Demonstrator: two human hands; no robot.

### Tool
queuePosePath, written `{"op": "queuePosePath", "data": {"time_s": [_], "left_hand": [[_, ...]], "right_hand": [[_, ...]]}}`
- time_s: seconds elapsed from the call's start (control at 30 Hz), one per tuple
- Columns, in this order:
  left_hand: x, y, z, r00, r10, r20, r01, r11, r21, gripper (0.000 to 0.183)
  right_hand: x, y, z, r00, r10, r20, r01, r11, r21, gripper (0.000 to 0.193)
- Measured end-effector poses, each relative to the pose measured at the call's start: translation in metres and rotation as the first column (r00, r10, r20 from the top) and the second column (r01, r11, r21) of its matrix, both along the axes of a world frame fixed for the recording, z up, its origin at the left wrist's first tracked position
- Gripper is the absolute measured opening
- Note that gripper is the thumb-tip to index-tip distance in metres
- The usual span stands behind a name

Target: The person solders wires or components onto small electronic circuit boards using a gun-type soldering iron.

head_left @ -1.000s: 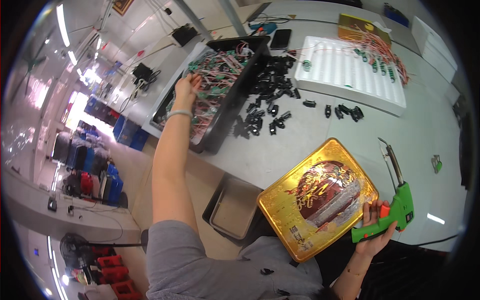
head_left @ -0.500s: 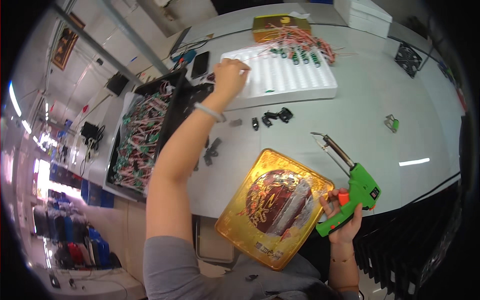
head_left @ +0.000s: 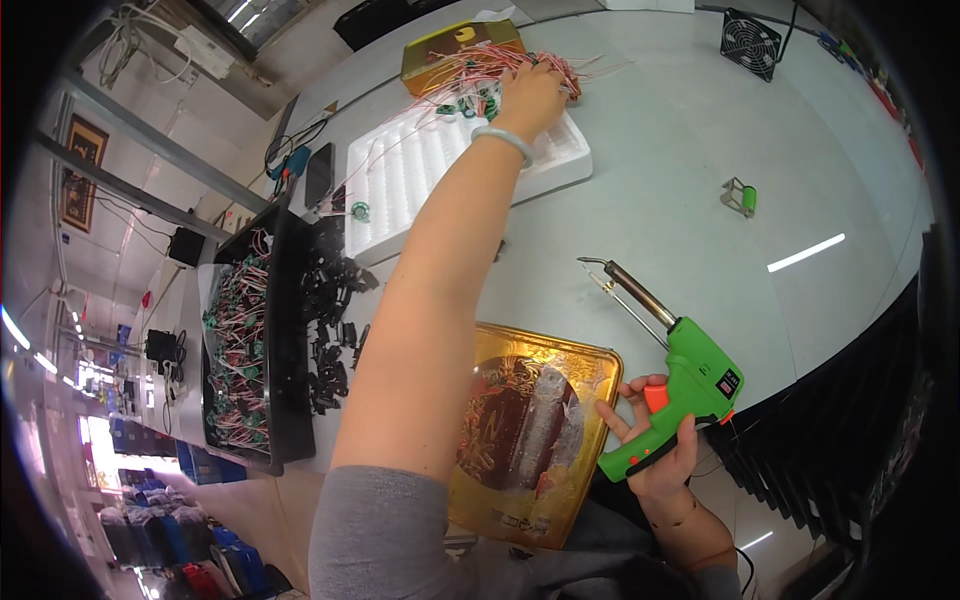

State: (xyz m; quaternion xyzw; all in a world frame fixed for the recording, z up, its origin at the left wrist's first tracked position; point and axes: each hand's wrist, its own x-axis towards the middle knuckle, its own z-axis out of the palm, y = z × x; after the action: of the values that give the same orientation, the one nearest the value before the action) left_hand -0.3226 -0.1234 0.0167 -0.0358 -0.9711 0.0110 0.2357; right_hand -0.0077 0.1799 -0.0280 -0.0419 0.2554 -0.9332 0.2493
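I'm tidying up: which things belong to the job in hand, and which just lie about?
Likely the job's:
green soldering gun, in the right hand
wired green parts, at the left hand
white foam tray under them
black bin of similar parts

Apparently lying about:
dark phone
square black fan

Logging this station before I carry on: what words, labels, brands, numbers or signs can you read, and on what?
None that I can quote; the markings are too small or blurred:
Gold tin: characters near its lower edge, not readable.
Green soldering gun in the right hand: marks on a small dark panel, too small.
Framed panel at upper left: light marks, too small.
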Motion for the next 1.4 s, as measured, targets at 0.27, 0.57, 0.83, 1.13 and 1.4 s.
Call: {"op": "queuePosePath", "data": {"time_s": [0.27,0.57,0.83,1.13,1.4], "left_hand": [[-0.010,0.038,0.009,0.964,0.200,0.173,-0.162,0.964,-0.211,0.033],[-0.004,-0.018,0.062,0.916,0.221,-0.335,0.056,0.755,0.653,0.021],[0.122,-0.056,0.139,0.828,-0.003,-0.561,0.536,0.298,0.790,0.019],[0.340,-0.025,0.124,0.955,-0.114,-0.274,0.269,-0.056,0.961,0.005],[0.426,0.021,0.088,0.952,-0.299,-0.066,-0.025,-0.290,0.957,0.023]], "right_hand": [[0.001,0.000,0.002,1.000,-0.009,0.001,0.010,0.999,-0.040,0.054],[-0.002,0.001,0.003,1.000,-0.007,0.023,0.006,1.000,0.006,0.054],[-0.001,0.000,0.002,1.000,-0.011,-0.012,0.011,1.000,-0.008,0.051],[0.001,0.002,-0.007,1.000,0.017,-0.024,-0.018,0.997,-0.074,0.052],[-0.003,0.003,-0.012,0.999,0.009,-0.053,-0.014,0.995,-0.097,0.052]]}}
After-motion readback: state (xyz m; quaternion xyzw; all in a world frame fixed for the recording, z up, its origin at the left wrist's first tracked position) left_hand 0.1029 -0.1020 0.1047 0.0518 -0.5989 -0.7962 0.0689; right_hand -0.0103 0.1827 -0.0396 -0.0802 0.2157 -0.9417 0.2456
